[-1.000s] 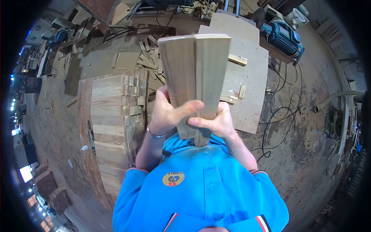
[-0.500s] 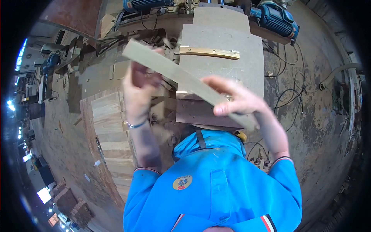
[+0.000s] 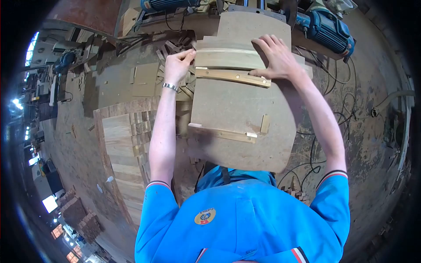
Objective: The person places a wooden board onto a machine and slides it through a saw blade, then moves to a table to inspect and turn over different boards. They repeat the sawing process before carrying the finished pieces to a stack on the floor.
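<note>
A pale wooden board (image 3: 226,59) lies across a flat jig panel (image 3: 232,103), along the far side of a screwed-down wooden strip (image 3: 232,76). My left hand (image 3: 179,68) is at the board's left end, thumb and fingertips pinched together on its edge. Over the right end of the board rests my right hand (image 3: 279,60), fingers spread, the thumb reaching toward the strip. That hand covers the board's right end. A second, thinner strip (image 3: 223,135) and a small wooden block (image 3: 265,123) are on the nearer part of the panel.
Blue electric motors (image 3: 329,30) stand at the back right and back left. Wood offcuts (image 3: 173,48) are heaped left of the panel. A stack of planks (image 3: 125,153) lies at the left, and black cables (image 3: 346,107) run over the floor at the right.
The board, held tilted in the air by both hands before, now lies flat on the panel beside the screwed strip. Both arms have stretched forward, and my right hand has spread its fingers.
</note>
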The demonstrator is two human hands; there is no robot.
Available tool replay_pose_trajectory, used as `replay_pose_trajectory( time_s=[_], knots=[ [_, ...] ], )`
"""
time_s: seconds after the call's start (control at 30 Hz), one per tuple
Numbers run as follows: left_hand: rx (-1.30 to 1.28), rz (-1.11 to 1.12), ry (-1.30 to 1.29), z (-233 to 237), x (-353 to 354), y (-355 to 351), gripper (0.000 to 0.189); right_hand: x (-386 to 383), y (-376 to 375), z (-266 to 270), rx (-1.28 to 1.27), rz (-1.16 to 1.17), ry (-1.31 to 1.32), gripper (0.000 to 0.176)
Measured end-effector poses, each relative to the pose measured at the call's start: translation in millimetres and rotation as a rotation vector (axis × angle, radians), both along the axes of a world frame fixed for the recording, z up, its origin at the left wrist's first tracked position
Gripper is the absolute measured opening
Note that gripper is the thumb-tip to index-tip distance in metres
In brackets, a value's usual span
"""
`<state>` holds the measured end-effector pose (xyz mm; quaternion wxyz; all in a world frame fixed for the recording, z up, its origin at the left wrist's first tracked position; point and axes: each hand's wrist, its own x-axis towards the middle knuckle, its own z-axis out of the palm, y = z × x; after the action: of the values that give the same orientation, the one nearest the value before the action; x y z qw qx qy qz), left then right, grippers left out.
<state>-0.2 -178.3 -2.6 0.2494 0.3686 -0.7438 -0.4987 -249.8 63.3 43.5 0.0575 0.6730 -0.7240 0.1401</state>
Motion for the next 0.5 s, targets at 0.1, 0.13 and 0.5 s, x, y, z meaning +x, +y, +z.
replay_pose_trajectory(
  time_s=[0.1,0.13,0.5],
  knots=[
    [0.281,0.005,-0.043,8.7,-2.3,5.2,0.031,-5.6,-0.2,-10.8,-0.039,-0.003,-0.075,0.093],
    [0.318,0.007,-0.073,15.8,-3.1,4.6,0.031,-6.1,-0.6,-12.0,-0.031,-0.014,-0.107,0.090],
    [0.586,0.037,0.032,17.4,-3.3,-7.4,0.022,11.2,2.7,-15.6,-0.007,-0.088,-0.137,0.079]
  ],
)
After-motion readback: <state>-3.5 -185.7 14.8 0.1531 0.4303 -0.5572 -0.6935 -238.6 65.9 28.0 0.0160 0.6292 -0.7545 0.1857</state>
